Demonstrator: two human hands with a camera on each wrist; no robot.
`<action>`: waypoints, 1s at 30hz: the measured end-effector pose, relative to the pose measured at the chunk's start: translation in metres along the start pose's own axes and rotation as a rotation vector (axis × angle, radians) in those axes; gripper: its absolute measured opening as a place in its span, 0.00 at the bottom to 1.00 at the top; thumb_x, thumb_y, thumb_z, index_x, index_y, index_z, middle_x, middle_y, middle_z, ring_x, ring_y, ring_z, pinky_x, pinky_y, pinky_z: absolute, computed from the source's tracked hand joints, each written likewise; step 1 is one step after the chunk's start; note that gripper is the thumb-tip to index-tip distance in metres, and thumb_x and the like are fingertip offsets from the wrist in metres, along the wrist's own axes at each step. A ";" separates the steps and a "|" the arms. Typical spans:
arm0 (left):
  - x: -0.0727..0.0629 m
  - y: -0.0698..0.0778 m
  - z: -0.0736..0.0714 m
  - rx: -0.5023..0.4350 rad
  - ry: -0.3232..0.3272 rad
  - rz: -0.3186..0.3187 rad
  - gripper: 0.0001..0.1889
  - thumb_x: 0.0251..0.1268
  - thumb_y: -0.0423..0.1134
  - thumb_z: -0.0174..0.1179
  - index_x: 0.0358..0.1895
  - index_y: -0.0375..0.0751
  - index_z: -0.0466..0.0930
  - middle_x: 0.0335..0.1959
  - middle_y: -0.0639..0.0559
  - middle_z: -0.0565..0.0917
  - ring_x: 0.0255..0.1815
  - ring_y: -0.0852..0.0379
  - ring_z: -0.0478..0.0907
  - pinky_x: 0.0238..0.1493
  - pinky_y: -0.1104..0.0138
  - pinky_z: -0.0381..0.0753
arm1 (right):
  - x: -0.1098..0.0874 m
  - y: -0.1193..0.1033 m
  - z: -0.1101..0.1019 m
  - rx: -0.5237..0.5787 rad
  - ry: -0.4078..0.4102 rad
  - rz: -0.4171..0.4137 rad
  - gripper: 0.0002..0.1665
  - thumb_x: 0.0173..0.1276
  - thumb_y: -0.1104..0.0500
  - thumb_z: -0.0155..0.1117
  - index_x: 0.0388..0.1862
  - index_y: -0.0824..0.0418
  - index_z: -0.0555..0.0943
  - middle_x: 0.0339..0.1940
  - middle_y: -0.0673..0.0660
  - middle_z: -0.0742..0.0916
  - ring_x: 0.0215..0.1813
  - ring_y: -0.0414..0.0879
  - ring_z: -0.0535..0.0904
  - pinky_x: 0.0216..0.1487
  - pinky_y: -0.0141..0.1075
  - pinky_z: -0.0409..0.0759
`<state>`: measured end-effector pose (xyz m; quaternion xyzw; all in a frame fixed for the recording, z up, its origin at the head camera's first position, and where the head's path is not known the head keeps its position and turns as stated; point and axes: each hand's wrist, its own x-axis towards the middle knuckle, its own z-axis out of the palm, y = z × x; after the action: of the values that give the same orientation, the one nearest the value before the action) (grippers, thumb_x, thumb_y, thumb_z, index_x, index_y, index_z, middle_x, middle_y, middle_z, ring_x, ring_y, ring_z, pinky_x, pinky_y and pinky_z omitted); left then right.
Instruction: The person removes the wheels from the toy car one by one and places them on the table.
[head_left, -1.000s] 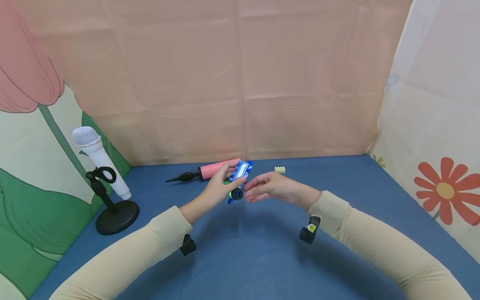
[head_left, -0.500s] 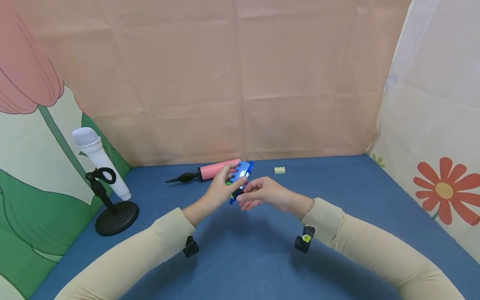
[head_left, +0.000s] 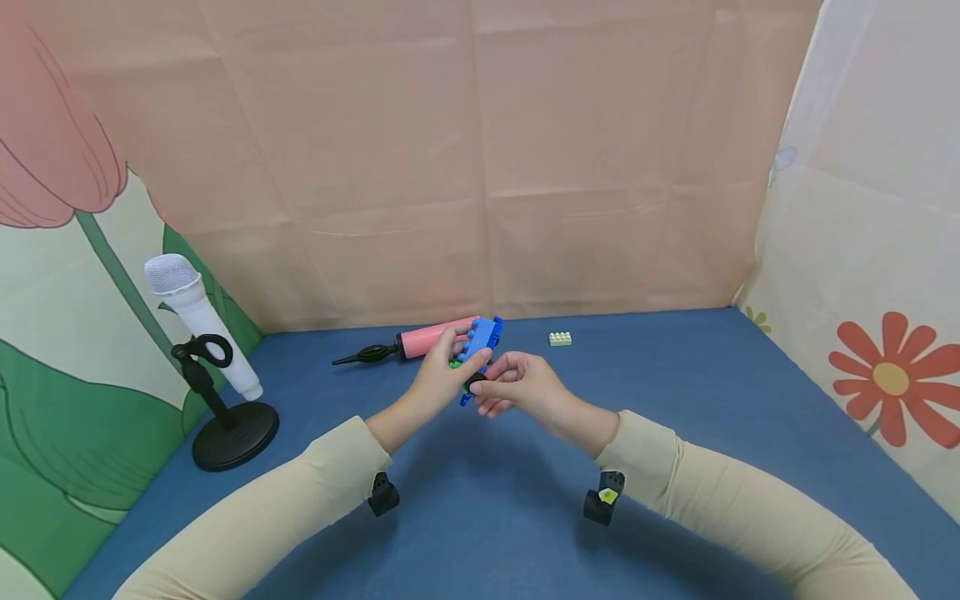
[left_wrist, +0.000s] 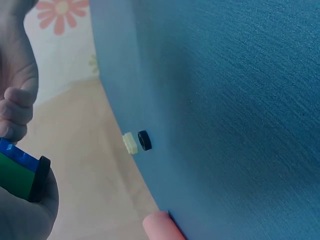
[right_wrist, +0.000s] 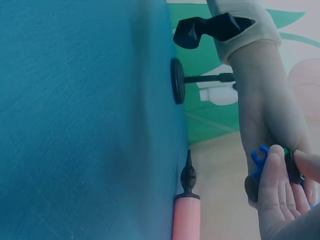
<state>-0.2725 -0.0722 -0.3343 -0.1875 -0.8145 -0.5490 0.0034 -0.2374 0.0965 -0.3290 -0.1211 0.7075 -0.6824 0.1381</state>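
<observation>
A toy car built of blue and green bricks is up above the table, gripped by my left hand. Its blue studded side faces up in the head view. My right hand pinches a black wheel at the car's near end between thumb and fingers. The right wrist view shows the wheel between thumb and fingertips, with a blue hook-like part of the car beside them. Fingers cover much of the car. In the left wrist view its green face shows.
On the blue table a pink hand pump lies behind the left hand. A cream brick lies at the back, with a loose black wheel near it in the left wrist view. A white microphone leans in a black stand at left.
My right hand has moved left and slightly down to the car and now pinches its wheel. The left hand keeps its grip, and the car has tilted a little.
</observation>
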 end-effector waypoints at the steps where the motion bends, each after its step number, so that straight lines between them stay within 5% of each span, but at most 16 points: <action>1: 0.000 0.000 0.000 -0.001 -0.001 0.001 0.31 0.70 0.48 0.57 0.71 0.43 0.59 0.63 0.36 0.74 0.63 0.43 0.74 0.59 0.48 0.76 | 0.000 0.000 0.001 -0.005 0.007 0.004 0.15 0.62 0.61 0.70 0.40 0.67 0.74 0.32 0.60 0.89 0.29 0.46 0.87 0.40 0.42 0.85; 12: -0.001 0.001 0.000 0.016 0.010 -0.022 0.32 0.71 0.49 0.56 0.72 0.45 0.56 0.67 0.38 0.69 0.64 0.43 0.71 0.59 0.47 0.76 | 0.002 0.001 0.003 -0.036 0.075 -0.011 0.14 0.62 0.60 0.71 0.38 0.67 0.77 0.29 0.59 0.87 0.28 0.44 0.84 0.41 0.41 0.85; 23: -0.001 0.010 -0.003 0.043 -0.065 -0.042 0.33 0.72 0.46 0.55 0.74 0.43 0.52 0.71 0.35 0.62 0.66 0.39 0.69 0.58 0.45 0.75 | 0.003 0.004 0.004 -0.080 0.096 -0.056 0.12 0.62 0.61 0.71 0.36 0.66 0.77 0.26 0.57 0.86 0.27 0.43 0.85 0.40 0.42 0.85; 30: 0.004 -0.005 0.000 0.058 -0.071 -0.044 0.33 0.72 0.49 0.55 0.73 0.44 0.53 0.68 0.38 0.66 0.62 0.44 0.73 0.56 0.50 0.78 | 0.002 0.010 0.008 -0.086 0.143 -0.073 0.12 0.61 0.62 0.71 0.35 0.68 0.77 0.30 0.65 0.87 0.28 0.45 0.86 0.40 0.42 0.85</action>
<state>-0.2775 -0.0725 -0.3385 -0.1886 -0.8335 -0.5182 -0.0323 -0.2366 0.0889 -0.3391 -0.1034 0.7395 -0.6627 0.0570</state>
